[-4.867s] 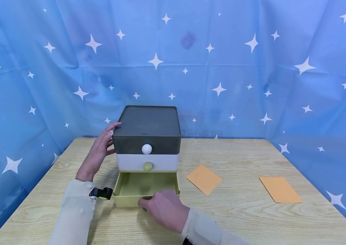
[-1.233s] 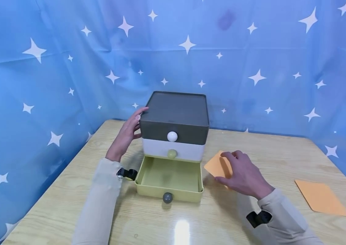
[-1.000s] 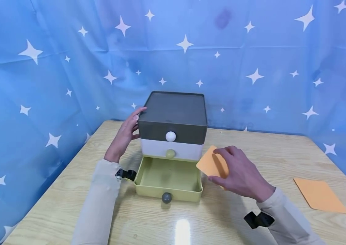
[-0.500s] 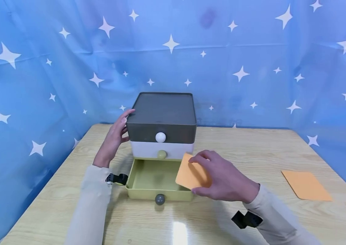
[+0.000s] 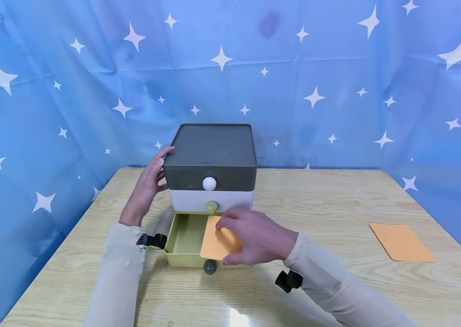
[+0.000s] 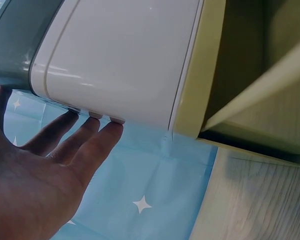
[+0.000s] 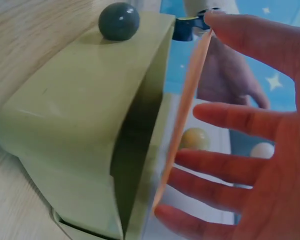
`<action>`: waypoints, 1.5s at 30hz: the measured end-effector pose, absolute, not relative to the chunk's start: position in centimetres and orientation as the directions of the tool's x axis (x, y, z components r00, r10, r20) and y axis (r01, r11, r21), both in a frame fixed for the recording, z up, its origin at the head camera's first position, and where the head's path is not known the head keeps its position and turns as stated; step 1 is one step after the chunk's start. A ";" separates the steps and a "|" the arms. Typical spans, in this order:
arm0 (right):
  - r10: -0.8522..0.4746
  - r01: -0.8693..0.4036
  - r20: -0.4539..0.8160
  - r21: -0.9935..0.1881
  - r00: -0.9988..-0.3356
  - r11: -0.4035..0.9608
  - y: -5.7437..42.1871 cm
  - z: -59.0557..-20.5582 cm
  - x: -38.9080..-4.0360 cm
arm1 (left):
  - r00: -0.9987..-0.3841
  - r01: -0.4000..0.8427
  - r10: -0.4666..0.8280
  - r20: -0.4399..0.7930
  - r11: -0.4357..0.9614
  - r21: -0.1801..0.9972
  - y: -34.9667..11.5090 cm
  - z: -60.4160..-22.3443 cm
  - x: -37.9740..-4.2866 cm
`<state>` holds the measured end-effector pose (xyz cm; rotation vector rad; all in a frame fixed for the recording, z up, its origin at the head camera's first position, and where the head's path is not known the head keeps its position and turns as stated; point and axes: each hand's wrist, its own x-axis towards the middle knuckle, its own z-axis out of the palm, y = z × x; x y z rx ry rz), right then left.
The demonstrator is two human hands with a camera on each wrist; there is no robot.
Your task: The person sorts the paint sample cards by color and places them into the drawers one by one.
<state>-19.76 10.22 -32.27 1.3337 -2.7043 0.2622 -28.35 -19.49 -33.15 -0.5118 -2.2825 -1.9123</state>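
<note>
A small chest of drawers [image 5: 213, 147] has a dark grey top tier and a white tier [image 5: 185, 200]. Its green bottom drawer [image 5: 183, 260] is pulled out, with a dark round knob [image 5: 210, 266] at the front. My left hand [image 5: 142, 190] touches the chest's left side, its extended fingertips [image 6: 112, 127] against the white wall. Over the open drawer, my right hand [image 5: 259, 237] holds an orange square of paper [image 5: 214, 245] by its edges, thumb at one edge and fingers at the other. In the right wrist view the paper [image 7: 185, 110] appears edge-on above the drawer's opening.
A second orange sheet of paper [image 5: 402, 243] lies on the wooden table [image 5: 316, 200] at the right. Behind the table hangs a blue curtain [image 5: 247, 91] with white stars. White [image 5: 209, 183] and green [image 5: 211, 207] knobs protrude above the open drawer.
The bottom drawer was pulled out further. My right hand left its knob, picked the nearer orange paper off the table and carried it left over the drawer. My left hand stayed on the chest.
</note>
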 end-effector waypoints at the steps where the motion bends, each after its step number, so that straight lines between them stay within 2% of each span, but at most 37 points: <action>1: -0.775 -0.792 0.163 -0.108 -0.610 0.600 10.0 -32.3 -19.9 | -0.936 0.331 0.178 0.304 0.146 0.932 -19.5 -33.2 -28.4; 9: -0.779 -0.780 0.069 -0.128 -0.623 0.612 9.1 -32.8 -21.2 | -0.937 0.329 0.174 0.303 0.154 0.932 -19.7 -33.0 -28.3; 19: -0.770 -0.767 0.037 -0.135 -0.636 0.627 8.5 -33.7 -21.8 | -0.942 0.317 0.170 0.289 0.169 0.933 -19.9 -33.1 -28.2; 26: -0.783 -0.788 0.086 -0.101 -0.616 0.608 8.2 -34.0 -21.9 | -0.940 0.323 0.171 0.296 0.158 0.933 -20.0 -33.3 -28.0; 30: -0.773 -0.780 0.104 -0.105 -0.625 0.617 8.5 -34.2 -21.8 | -0.938 0.324 0.176 0.297 0.149 0.934 -19.9 -33.3 -28.0; 37: -0.777 -0.797 0.180 -0.100 -0.603 0.595 10.3 -33.3 -21.5 | -0.938 0.326 0.175 0.299 0.154 0.933 -19.8 -33.2 -28.1; 41: -0.769 -0.799 0.219 -0.160 -0.601 0.579 12.5 -32.8 -21.4 | -0.938 0.328 0.175 0.300 0.156 0.932 -19.6 -33.1 -28.1; 45: -0.719 -0.762 0.253 -0.237 -0.647 0.602 15.5 -32.4 -21.6 | -0.936 0.333 0.175 0.306 0.156 0.930 -19.5 -33.2 -28.2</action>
